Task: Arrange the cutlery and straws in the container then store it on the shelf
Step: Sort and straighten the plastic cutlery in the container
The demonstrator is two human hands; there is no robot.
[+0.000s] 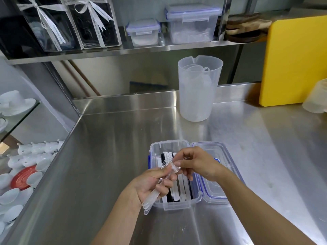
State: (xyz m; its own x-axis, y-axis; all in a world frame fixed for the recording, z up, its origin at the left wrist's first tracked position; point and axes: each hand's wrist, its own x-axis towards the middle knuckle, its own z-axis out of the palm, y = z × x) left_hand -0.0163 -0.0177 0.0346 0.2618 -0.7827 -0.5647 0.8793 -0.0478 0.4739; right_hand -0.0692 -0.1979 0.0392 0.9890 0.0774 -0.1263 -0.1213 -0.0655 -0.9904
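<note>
While left hand [150, 184] grips clear plastic forks [160, 183] | right hand [196, 165] pinches their tines | container [169, 206] open

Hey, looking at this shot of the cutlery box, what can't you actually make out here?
All in the head view:
- How many clear plastic forks the left hand holds: transparent and overlapping.
- The straws in the container: partly hidden by both hands; the right hand covers the middle.
- Writing on the ribbons: too small.
- The tub at the right: cut off by the edge.
</note>
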